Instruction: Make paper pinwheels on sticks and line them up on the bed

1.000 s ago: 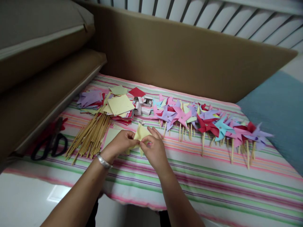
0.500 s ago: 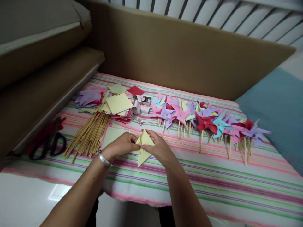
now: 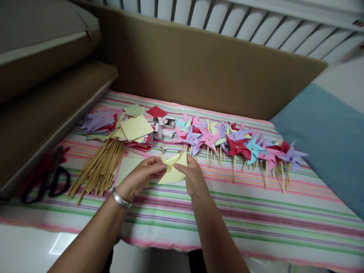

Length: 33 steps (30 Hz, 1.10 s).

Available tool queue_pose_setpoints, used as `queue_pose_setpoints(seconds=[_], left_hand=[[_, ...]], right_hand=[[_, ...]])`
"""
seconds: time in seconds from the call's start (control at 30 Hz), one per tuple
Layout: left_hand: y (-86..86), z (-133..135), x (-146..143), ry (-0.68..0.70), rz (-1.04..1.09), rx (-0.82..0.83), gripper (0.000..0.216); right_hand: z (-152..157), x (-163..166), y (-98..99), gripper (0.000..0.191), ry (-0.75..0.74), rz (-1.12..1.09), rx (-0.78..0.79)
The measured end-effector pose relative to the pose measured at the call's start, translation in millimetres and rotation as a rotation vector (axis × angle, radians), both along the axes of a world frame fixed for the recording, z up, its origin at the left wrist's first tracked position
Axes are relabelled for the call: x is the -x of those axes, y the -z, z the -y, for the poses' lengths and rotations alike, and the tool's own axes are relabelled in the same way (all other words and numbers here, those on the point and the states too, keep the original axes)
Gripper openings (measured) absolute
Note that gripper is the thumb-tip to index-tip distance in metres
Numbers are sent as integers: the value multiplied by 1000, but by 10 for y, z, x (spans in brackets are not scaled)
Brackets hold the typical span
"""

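A pale yellow paper pinwheel (image 3: 174,172), its corners partly folded to the middle, is held between both hands above the striped cloth. My left hand (image 3: 145,170), with a silver bangle on the wrist, pinches its left side. On its right side my right hand (image 3: 189,170) grips it, thumb on the front near the centre. The fingers behind the paper are hidden. Just beyond lies a small heap of shiny metal fasteners (image 3: 162,148). Pale paper sheets (image 3: 126,167) lie beside my left hand.
Wooden sticks (image 3: 99,167) and black-handled scissors (image 3: 47,182) lie left. Behind are stacked coloured paper squares (image 3: 136,128), a red square (image 3: 157,111) and small white boxes (image 3: 168,133). Several finished pinwheels (image 3: 239,147) line the right. A brown board (image 3: 204,64) stands at the back.
The yellow paper has turned in my hands, from standing with a point downward to lying broader and flatter. Both thumbs have shifted on it. The view has swung slightly right.
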State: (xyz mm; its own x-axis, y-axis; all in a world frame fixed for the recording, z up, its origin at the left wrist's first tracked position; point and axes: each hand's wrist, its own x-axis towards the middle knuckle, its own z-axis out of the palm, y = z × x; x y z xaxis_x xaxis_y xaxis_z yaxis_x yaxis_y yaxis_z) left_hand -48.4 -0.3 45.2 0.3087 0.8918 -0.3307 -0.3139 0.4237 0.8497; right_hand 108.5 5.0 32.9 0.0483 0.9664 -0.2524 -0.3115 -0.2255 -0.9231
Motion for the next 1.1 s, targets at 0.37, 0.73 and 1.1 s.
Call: queue_pose_setpoints(seconds=[0.37, 0.73, 1.1], left_hand=[[125, 21, -174, -181, 65, 85, 29], [90, -138, 227, -322, -108, 69, 29], [69, -175, 350, -339, -151, 66, 30]], right_hand=[[76, 236, 41, 39, 79, -115, -42], [169, 168, -56, 28, 47, 614, -412], [226, 272, 22, 18, -194, 1096, -838]])
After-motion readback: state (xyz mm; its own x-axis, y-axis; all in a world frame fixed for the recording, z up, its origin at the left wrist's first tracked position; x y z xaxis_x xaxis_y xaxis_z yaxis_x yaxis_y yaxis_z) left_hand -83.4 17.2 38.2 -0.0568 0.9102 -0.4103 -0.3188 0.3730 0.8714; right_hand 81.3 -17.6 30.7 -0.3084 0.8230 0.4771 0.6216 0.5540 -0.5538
